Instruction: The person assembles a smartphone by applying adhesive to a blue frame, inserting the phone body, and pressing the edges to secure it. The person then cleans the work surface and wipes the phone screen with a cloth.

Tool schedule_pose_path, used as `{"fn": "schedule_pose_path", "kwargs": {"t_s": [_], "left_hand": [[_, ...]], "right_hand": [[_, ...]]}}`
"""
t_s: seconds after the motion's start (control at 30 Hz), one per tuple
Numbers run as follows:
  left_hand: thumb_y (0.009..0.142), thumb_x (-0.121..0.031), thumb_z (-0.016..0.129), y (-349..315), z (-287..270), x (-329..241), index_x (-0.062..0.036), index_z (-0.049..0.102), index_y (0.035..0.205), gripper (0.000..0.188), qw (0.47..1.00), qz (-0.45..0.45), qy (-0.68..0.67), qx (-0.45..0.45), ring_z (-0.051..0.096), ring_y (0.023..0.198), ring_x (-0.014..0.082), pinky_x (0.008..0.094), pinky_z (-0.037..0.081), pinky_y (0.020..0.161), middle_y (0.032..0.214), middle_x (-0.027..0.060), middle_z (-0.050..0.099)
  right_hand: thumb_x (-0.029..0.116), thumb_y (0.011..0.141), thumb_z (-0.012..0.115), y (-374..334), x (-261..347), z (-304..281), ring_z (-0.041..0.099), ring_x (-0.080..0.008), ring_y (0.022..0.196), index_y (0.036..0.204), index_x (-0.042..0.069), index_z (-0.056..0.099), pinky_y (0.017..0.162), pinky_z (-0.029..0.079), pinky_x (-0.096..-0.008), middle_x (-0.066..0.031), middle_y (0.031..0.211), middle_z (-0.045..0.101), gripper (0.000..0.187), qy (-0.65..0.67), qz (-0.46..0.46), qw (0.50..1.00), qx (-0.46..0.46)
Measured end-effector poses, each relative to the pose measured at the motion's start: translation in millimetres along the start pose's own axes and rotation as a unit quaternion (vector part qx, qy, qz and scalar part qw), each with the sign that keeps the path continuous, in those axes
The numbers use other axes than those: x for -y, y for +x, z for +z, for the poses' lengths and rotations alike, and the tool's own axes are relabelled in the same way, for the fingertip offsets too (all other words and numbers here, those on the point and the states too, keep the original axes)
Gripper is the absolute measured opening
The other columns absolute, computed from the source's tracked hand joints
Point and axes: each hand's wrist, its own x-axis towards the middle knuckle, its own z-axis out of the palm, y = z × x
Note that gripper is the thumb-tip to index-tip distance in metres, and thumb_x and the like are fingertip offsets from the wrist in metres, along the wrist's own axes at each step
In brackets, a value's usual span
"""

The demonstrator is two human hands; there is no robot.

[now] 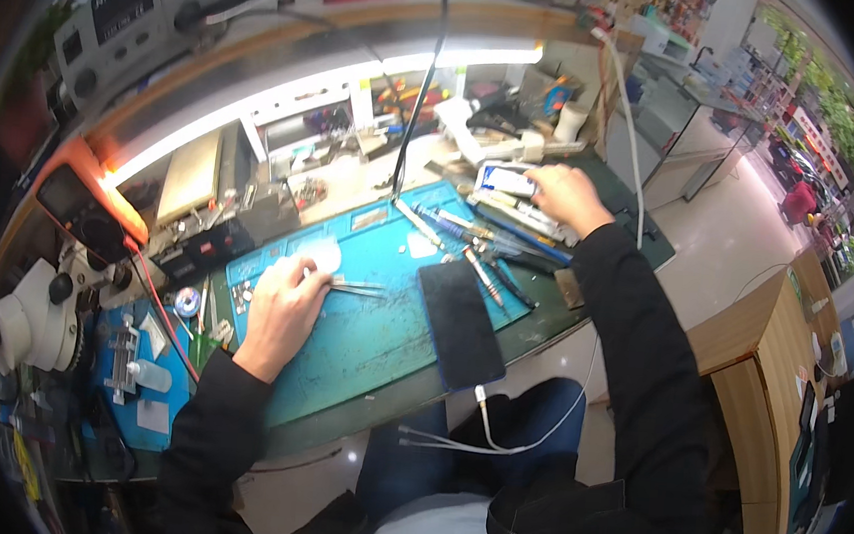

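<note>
My left hand [288,308] is closed on a pair of tweezers [357,288], which point right, low over the blue work mat [339,361]. Close to those fingers lies a round whitish piece [324,255]. At the back right, my right hand [567,196] grips the right end of a small flat white-and-blue rectangular box [507,180]; its exact kind is blurred. A dark smartphone [461,322] lies face up across the mat's front right edge. A white charging cable [482,400] is at its lower end.
Several pen-like tools [482,274] lie between the phone and my right hand. An orange multimeter [91,202] and a white microscope [36,327] stand at the left. A lit shelf with cluttered tools [410,105] runs along the back. A wooden cabinet [765,374] is at the right.
</note>
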Motion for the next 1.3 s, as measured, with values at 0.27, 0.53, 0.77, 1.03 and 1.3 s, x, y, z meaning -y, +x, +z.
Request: {"fn": "schedule_pose_path", "kwargs": {"t_s": [0.27,0.53,0.77,1.03,1.3], "left_hand": [[0.083,-0.002,0.075,-12,-51,-22,-0.0047,0.07,0.111,0.028,0.999,-0.036,0.006,-0.017,0.063,0.094,0.0286,0.0403,0.05,0.084,0.113,0.0089,0.066],[0.081,0.0,0.076,-21,-65,-18,-0.0034,0.071,0.108,0.028,0.997,-0.07,0.003,-0.029,0.064,0.099,0.0318,0.0407,0.05,0.086,0.107,0.0099,0.068],[0.079,-0.002,0.078,-23,-64,-8,-0.0054,0.072,0.11,0.032,0.996,-0.075,0.024,-0.032,0.064,0.097,0.0279,0.0393,0.049,0.085,0.107,0.0068,0.068],[0.078,-0.001,0.078,-23,-69,-8,-0.0049,0.072,0.109,0.032,0.996,-0.074,0.032,-0.047,0.063,0.095,0.0263,0.0389,0.048,0.084,0.106,0.0063,0.068],[0.079,-0.001,0.077,-21,-66,-4,-0.0045,0.072,0.107,0.029,0.996,-0.071,0.018,-0.048,0.063,0.093,0.0267,0.0388,0.047,0.082,0.104,0.006,0.068]], "right_hand": [[0.028,0.089,0.067,-18,7,-64,0.068,-0.0238,0.087,0.112,0.008,0.075,0.076,0.055,-0.0353,-0.011,0.096,0.073,0.031,0.178,0.052,0.967,-0.173],[0.023,0.1,0.067,131,13,-16,0.063,-0.0091,0.077,0.12,0.003,0.071,0.067,0.05,-0.0228,-0.0028,0.096,0.072,0.029,0.51,0.138,0.813,-0.246],[0.035,0.098,0.057,252,30,-20,0.069,-0.0337,0.103,0.112,0.009,0.074,0.089,0.053,-0.0471,-0.0143,0.11,0.074,0.034,-0.15,0.075,0.941,-0.293],[0.035,0.098,0.058,259,22,-6,0.065,-0.0355,0.114,0.123,0.006,0.07,0.098,0.05,-0.0483,-0.0184,0.124,0.069,0.041,-0.018,0.109,0.948,-0.299],[0.035,0.095,0.059,292,45,0,0.067,-0.0369,0.109,0.119,0.005,0.071,0.095,0.052,-0.0486,-0.019,0.118,0.071,0.04,-0.043,0.105,0.972,-0.206]]}}
